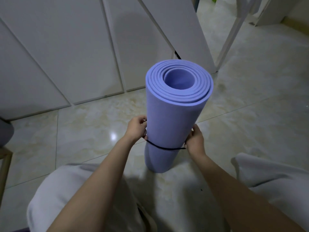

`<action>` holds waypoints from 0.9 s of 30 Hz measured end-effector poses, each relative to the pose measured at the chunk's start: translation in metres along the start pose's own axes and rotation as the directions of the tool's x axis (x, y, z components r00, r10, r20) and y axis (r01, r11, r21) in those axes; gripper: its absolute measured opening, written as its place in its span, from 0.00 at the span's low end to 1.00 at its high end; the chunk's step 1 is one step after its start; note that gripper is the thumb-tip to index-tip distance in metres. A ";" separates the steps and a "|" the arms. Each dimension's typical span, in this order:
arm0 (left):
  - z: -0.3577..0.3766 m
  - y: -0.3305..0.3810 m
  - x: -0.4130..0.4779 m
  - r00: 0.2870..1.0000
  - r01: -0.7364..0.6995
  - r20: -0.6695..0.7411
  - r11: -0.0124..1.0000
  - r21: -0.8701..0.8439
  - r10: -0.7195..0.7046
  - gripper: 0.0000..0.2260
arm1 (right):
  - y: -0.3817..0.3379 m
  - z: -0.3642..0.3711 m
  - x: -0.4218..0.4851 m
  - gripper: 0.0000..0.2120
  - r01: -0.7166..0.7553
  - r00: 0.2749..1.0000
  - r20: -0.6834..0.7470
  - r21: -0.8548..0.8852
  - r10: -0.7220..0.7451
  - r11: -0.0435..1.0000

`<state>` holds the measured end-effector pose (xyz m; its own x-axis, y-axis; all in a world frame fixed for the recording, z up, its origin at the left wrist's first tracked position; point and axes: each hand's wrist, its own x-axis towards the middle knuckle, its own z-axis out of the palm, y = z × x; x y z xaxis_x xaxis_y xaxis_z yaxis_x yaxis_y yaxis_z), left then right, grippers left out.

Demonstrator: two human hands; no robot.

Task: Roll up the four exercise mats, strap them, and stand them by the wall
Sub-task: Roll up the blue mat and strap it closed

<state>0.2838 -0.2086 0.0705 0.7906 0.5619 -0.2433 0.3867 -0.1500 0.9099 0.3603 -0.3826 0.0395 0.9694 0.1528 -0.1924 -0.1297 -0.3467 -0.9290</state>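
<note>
Strap (165, 148) rings the upright purple mat (175, 114) at frame centre; left hand (137, 128) and right hand (194, 139) pinch it either side, and should draw it level, snug.

A glossy floor (80, 131) of pale marbled tiles is seen, a bright glare (113, 136) being reflected in it. White panels (66, 56) are set along its far edge. A wooden leg (5, 166) is glimpsed at the left, and a white frame (232, 34) at the upper right.
</note>
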 end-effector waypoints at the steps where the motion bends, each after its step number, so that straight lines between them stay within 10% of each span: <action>1: 0.000 0.000 0.004 1.000 0.028 0.006 0.999 -0.017 -0.028 0.17 | 0.001 0.000 0.002 0.15 -0.029 0.999 0.018 0.037 0.028 0.999; 11: 0.013 -0.028 0.031 0.835 0.544 0.259 0.661 -0.516 -0.486 0.18 | 0.000 0.006 0.034 0.20 -0.385 0.923 0.111 0.237 0.369 0.892; 21: 0.027 -0.045 0.034 0.836 0.506 0.089 0.699 -0.506 -0.541 0.15 | 0.008 0.018 0.041 0.20 -0.406 0.904 0.019 0.352 0.427 0.843; 27: 0.026 -0.059 0.023 0.920 0.388 0.191 0.721 -0.573 -0.343 0.14 | 0.020 0.011 0.038 0.09 -0.396 0.911 0.223 0.232 0.348 0.888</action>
<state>0.2917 -0.2082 0.0022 0.6849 0.4131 -0.6002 0.3137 0.5763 0.7546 0.3921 -0.3736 0.0098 0.7914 0.2247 -0.5685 -0.5474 -0.1534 -0.8227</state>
